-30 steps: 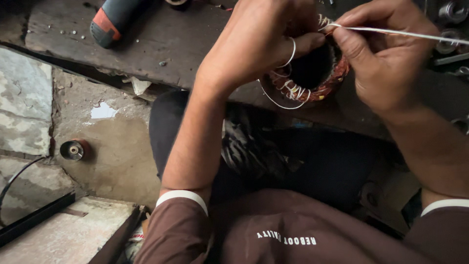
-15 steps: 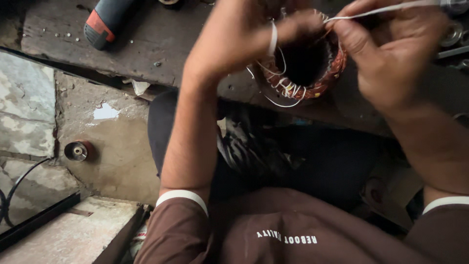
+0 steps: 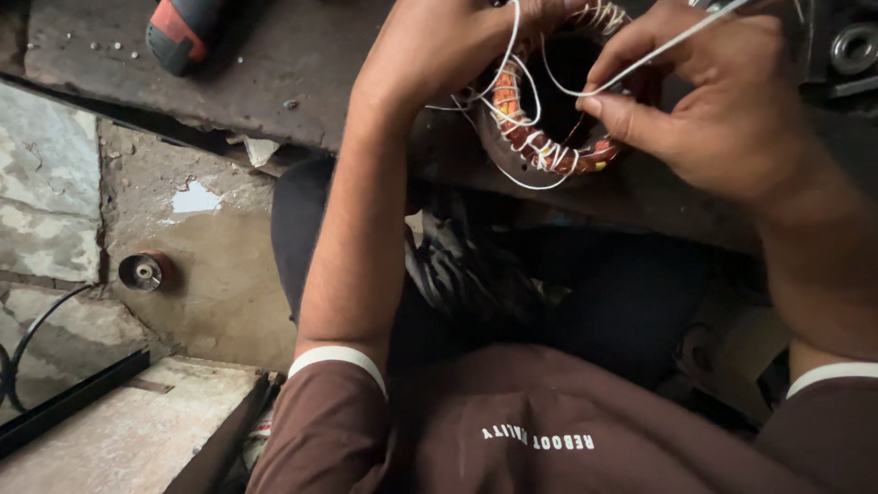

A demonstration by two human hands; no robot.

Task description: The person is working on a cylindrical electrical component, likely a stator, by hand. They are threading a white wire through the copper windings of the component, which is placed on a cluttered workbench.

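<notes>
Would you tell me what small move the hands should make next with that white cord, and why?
Probably draw the white cord taut with the right hand: it hangs in slack loops across the coil ring, which the left hand steadies.

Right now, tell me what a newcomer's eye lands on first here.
First, the round motor winding of copper coils at top centre, laced with white cord. The left hand steadies its rim while the right hand pinches the cord and draws it up to the right. A red-and-grey power tool lies top left.
</notes>
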